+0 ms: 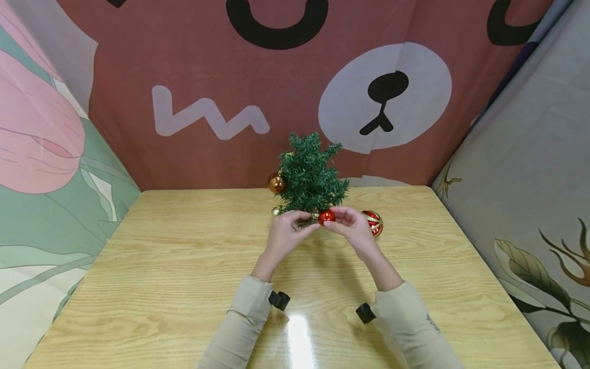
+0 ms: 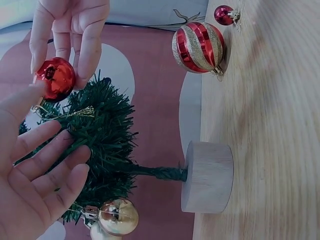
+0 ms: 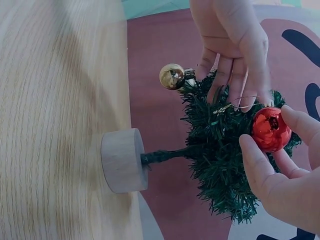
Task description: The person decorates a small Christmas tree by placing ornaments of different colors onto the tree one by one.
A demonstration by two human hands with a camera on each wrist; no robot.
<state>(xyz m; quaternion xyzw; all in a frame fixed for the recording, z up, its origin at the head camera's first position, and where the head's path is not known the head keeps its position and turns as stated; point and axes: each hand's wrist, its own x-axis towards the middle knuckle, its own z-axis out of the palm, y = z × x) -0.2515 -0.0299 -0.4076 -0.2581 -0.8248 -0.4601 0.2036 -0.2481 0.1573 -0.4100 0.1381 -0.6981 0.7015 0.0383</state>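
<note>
A shiny red ball ornament is pinched between the thumb and fingers of my right hand, in front of the small green Christmas tree. The left hand reaches in from the other side, its thumb right at the ball's cap and its other fingers spread loosely by the branches. From the cap, a thin gold string trails across the green needles. The tree stands on a round pale wooden base. On its left side hang an amber ball and a gold ball.
A large red ball with glittery gold stripes lies on the wooden table, right of the tree. Beside it is a small dark red ball. A printed cloth with a bear face hangs behind the table.
</note>
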